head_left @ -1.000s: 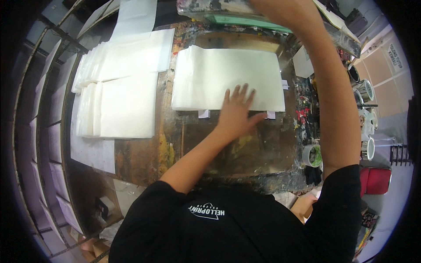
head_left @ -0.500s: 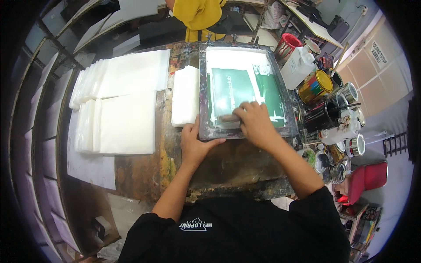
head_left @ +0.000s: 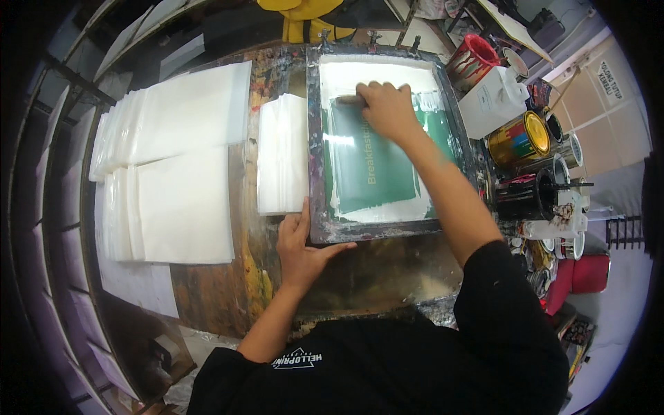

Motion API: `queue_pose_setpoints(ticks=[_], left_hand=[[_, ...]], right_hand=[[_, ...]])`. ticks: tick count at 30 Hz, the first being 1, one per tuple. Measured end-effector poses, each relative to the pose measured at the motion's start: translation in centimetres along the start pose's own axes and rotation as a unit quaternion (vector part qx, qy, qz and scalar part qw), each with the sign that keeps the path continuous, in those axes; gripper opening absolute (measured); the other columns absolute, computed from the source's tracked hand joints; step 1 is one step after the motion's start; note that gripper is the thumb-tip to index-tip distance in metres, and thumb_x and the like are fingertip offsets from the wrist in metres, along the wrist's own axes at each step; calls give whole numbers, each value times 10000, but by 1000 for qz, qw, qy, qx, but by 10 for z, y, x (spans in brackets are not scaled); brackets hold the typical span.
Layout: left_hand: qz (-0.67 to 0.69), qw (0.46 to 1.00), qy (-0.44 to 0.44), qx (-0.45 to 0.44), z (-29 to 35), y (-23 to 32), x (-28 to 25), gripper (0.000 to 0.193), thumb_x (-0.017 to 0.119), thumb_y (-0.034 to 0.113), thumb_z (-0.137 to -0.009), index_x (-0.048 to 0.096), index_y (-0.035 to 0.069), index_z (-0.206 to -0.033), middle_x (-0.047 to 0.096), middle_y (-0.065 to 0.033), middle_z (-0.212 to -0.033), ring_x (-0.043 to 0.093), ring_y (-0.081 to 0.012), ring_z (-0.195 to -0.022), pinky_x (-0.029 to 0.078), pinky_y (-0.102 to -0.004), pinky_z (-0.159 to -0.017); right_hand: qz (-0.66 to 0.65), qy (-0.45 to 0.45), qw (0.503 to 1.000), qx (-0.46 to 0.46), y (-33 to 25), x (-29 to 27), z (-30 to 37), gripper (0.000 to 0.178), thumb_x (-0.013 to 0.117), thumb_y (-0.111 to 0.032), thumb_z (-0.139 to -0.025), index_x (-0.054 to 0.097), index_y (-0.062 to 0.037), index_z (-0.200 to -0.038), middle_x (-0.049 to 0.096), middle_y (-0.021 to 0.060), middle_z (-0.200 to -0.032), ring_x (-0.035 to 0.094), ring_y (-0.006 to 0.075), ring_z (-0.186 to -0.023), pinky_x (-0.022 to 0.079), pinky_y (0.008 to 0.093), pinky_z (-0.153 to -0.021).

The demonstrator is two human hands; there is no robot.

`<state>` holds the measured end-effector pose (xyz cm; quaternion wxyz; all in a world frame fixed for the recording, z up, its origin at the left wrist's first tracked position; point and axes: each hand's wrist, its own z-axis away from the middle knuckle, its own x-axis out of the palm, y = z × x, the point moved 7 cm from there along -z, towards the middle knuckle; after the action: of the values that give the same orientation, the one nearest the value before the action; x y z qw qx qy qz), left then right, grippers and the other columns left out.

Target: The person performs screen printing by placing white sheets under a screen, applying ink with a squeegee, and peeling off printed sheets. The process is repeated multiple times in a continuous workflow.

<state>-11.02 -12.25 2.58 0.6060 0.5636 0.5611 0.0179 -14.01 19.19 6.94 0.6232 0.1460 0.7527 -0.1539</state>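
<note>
A screen printing frame lies on the worktable. Its green mesh carries pale lettering, and white ink smears the margins. My right hand is closed round a squeegee near the far end of the mesh; the fingers cover part of the tool. At the frame's near left corner rests my left hand, holding nothing, with forefinger and thumb spread along the two edges. Just left of the frame is a narrow stack of white translucent sheets.
Two fanned stacks of white translucent sheets lie on the table's left part. Along the right side crowd paint cans, a red bucket and a white jug. Shelves stand at far left. A person in yellow is beyond the table.
My right hand has pushed the squeegee from the near edge of the mesh to its far end. My left hand stays at the frame's corner. The whole view has shifted slightly.
</note>
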Motion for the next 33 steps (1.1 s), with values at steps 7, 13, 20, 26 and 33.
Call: queue_pose_setpoints(ticks=[7,13,20,26,33], left_hand=[[87,996,21,4,0,4,1,1187,983,502,-627,478,-21,-1566,749,-155,-1010,684,-348,-884,530,-445,-861],[58,998,-8,0,0,8,-1,1144,1010,355,-655,449,-29,-1575,736,-232,-1178,714,-357,-1059,534,-430,-959],[171,985,14,-33,-1,7,0,1060,990,276,-742,427,-75,-1569,713,-202,-1297,698,-256,-1142,528,-376,-1033],[394,907,142,43,-57,76,-36,1048,936,316,-834,338,-52,-1611,680,-182,-1155,696,-256,-993,564,-374,-866],[-21,995,97,-4,-76,17,-57,462,816,289,-943,598,-6,-1224,641,-140,-932,650,-283,-860,532,-409,-781]], right_hand=[[-12,-44,999,-21,25,-1,-66,373,640,-255,-912,661,-164,-1273,735,92,-1136,701,297,-1154,462,605,-947],[20,-25,999,-28,-13,-18,33,332,693,-244,-887,656,-149,-1203,699,100,-1091,695,317,-1060,515,511,-880],[-23,-30,999,-32,-73,-91,173,423,770,-363,-862,622,-44,-1097,667,117,-1014,687,334,-945,504,486,-815],[27,252,966,-50,-82,-192,146,530,721,-582,-900,654,-56,-908,643,103,-860,653,322,-862,439,483,-788],[7,341,937,-71,-66,-255,84,631,663,-658,-940,628,-69,-716,639,93,-742,598,294,-693,376,445,-754]])
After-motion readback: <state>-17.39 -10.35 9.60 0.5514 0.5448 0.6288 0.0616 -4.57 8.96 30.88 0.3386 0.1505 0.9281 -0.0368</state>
